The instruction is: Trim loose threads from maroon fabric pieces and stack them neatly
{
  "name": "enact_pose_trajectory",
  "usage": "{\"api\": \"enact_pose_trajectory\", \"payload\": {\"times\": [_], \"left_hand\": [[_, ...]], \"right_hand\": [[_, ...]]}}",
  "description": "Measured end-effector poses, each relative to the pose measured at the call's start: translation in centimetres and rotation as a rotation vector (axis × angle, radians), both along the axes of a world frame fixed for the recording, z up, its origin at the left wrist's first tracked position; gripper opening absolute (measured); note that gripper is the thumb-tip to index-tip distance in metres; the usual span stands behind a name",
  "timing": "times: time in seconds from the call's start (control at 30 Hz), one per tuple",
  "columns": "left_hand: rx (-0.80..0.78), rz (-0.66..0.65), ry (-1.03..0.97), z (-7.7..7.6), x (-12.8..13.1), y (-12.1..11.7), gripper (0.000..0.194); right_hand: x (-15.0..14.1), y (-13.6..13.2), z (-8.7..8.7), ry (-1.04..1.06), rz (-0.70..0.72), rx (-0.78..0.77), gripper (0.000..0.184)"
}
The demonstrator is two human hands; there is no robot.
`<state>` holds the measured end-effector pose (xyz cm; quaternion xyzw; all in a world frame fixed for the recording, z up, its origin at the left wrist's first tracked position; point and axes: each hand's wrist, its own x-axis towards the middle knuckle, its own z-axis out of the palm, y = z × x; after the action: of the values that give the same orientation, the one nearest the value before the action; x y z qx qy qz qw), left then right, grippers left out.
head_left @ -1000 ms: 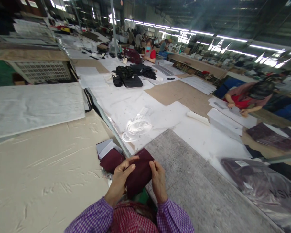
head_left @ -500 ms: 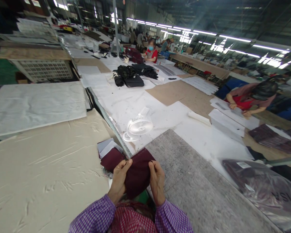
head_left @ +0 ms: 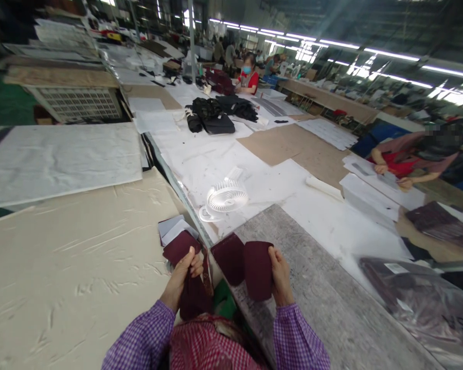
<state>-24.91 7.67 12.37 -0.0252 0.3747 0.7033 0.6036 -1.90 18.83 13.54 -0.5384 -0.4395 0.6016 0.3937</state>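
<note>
I see a dark red patch (head_left: pixel 257 272) pinched in the right hand (head_left: pixel 281 273), over the gray board (head_left: pixel 312 288). Another red piece (head_left: pixel 228 259) lies on the board's corner. The left hand (head_left: pixel 182 275) grips a hanging red cloth (head_left: pixel 195 300). Past them sits a little white fan (head_left: pixel 227 198).

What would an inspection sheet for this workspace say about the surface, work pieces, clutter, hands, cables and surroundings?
Surface: scuffed grey sheet on the right, creased cream covering on the left.
Job's things: maroon piece at the grey sheet's edge; maroon bundle beside pale pieces.
Clutter: white fan, black fabric pile, plastic-wrapped goods.
Hands: left hand closed on dark maroon cloth; right hand gripping a maroon panel by its edge.
Cables: nothing seen.
Surroundings: co-worker bent over papers; ceiling lights on.
</note>
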Motion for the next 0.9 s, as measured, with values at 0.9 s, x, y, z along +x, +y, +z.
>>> {"api": "enact_pose_trajectory", "payload": {"times": [0.9], "left_hand": [[-0.481, -0.319, 0.709, -6.2, 4.3, 2.9, 0.048]], "right_hand": [[-4.9, 5.1, -7.1, -0.79, 0.404, 0.326, 0.026]]}}
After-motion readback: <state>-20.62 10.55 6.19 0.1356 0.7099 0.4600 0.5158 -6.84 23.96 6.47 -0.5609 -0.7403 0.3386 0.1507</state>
